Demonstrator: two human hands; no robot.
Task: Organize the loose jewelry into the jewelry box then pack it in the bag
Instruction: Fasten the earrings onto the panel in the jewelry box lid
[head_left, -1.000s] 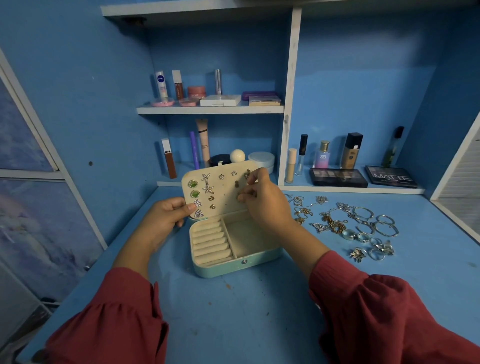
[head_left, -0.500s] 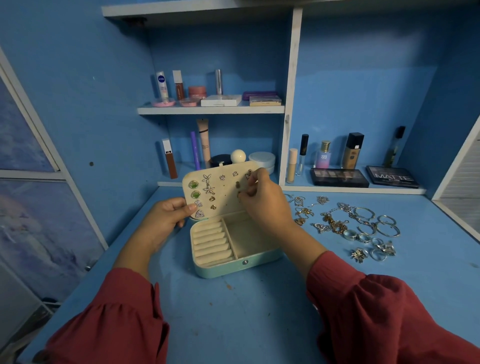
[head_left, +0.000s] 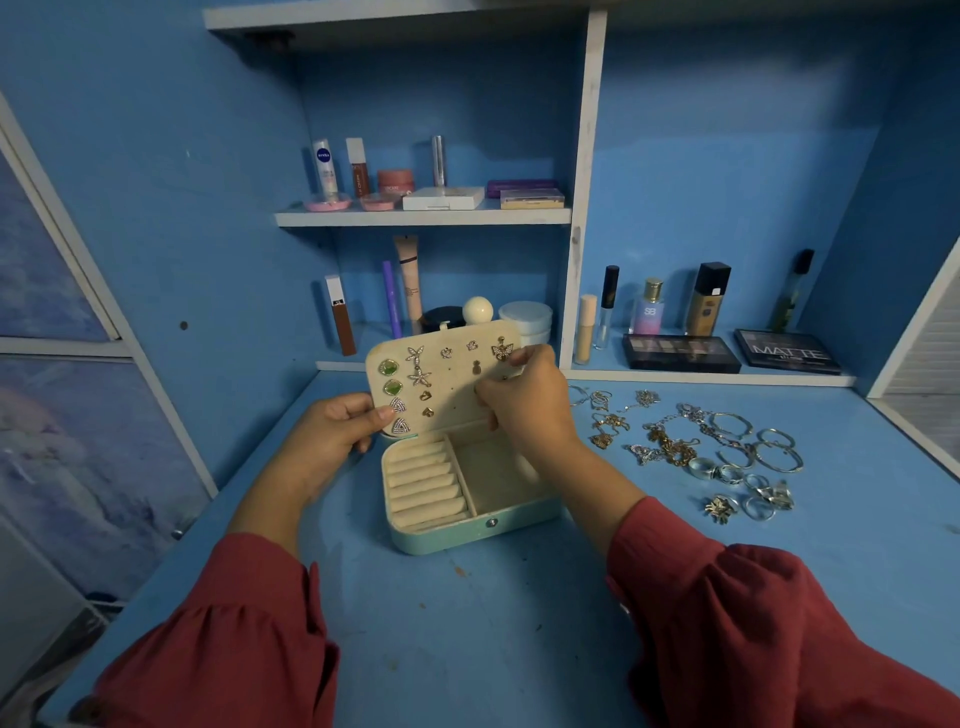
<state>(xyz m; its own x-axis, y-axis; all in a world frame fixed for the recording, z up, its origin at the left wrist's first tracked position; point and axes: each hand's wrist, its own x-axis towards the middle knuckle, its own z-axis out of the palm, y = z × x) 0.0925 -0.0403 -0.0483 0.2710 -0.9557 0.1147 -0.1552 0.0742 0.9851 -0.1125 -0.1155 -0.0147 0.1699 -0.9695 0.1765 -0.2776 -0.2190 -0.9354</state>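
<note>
A mint-green jewelry box (head_left: 470, 530) sits open near the middle of the blue desk (head_left: 519, 623), its cream lid (head_left: 452, 379) standing up on the far side. The lid's inner panel carries pinned earrings: two green stones at the left, two starfish shapes, a pair of silver triangles, small gold hearts, a pineapple charm and a butterfly near the top right corner. The base holds a row of ring rolls (head_left: 423, 480) on the left and an open compartment (head_left: 493, 470) on the right.

The left hand (head_left: 332, 441) grips the lid's left edge, thumb pressed on the front by the silver triangles and fingers curled behind. The right hand (head_left: 530, 405) is at the right part of the lid panel, fingertips pinched together on something small against it; what it pinches is too small to make out. The two hands are apart, one on each side of the lid. Both arms wear dark red sleeves (head_left: 753, 639).

The loose jewelry (head_left: 701, 447) lies spread on the desk to the right of the box: gold chains and pendants nearer the box, silver bangles and hoops farther right, and a cluster of silver rings at the near end of the spread.

Beyond the desk, shelves (head_left: 423, 215) hold cosmetics: tubes, bottles, jars and compacts, with two dark eyeshadow palettes (head_left: 680, 353) at the far right.
</note>
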